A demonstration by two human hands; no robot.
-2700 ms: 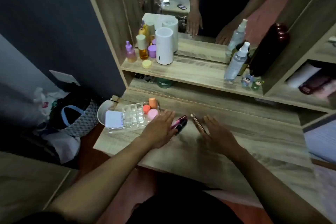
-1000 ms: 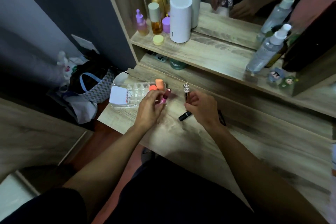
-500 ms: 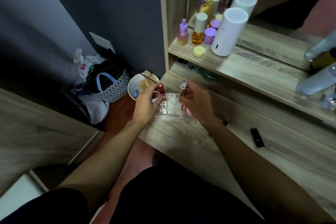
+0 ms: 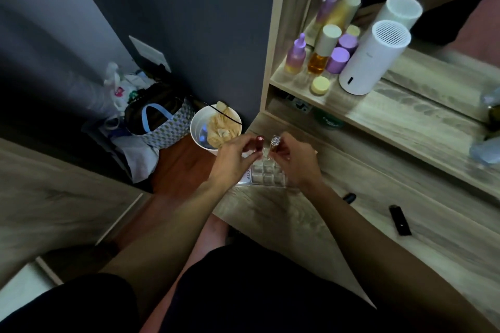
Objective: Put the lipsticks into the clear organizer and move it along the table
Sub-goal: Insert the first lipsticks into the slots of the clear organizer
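The clear organizer (image 4: 267,176) with square cells lies at the left end of the wooden table (image 4: 311,219), partly hidden under both hands. My left hand (image 4: 234,160) is shut on a dark red lipstick (image 4: 259,142), held upright over the organizer's far cells. My right hand (image 4: 295,162) pinches a slim lipstick with a clear cap (image 4: 273,144), also upright, its lower end at the cells. A black lipstick (image 4: 400,220) lies flat on the table to the right, and another dark tube (image 4: 349,197) shows beside my right forearm.
A shelf (image 4: 400,119) above the table carries a white cylinder (image 4: 370,58), purple and amber bottles (image 4: 318,55) and a yellow jar (image 4: 320,86). Left of the table, on the floor, stand a white bin (image 4: 213,127) and a patterned bag (image 4: 162,127).
Both hands picked lipsticks up from the table and carried them left to the organizer. Over the last half second they have stayed over its cells, the lipsticks held more upright.
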